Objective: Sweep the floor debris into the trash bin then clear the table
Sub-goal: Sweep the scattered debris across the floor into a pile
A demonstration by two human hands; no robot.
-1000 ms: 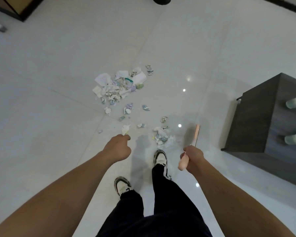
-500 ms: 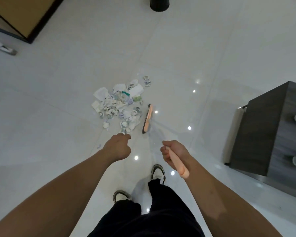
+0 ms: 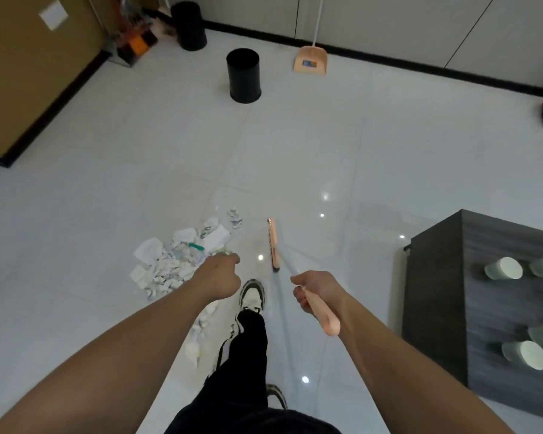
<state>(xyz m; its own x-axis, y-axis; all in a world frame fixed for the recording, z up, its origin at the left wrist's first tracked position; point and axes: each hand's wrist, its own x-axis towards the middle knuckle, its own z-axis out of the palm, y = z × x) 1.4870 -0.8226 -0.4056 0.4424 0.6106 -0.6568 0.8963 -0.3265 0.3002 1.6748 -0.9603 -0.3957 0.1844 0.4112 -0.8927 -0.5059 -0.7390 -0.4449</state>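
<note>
Head view: I see glossy white tiled floor [image 3: 295,151], black cylindrical trash bin [image 3: 243,75] upper centre, contents unseen; my right grip [image 3: 315,289] clasps the peach-handled broom [image 3: 322,314], left grip [image 3: 221,277] curled, empty.

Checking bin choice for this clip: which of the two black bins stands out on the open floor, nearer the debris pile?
The nearer black bin, standing alone on the tiles left of the dustpan. The other bin sits back by the wall.
</note>
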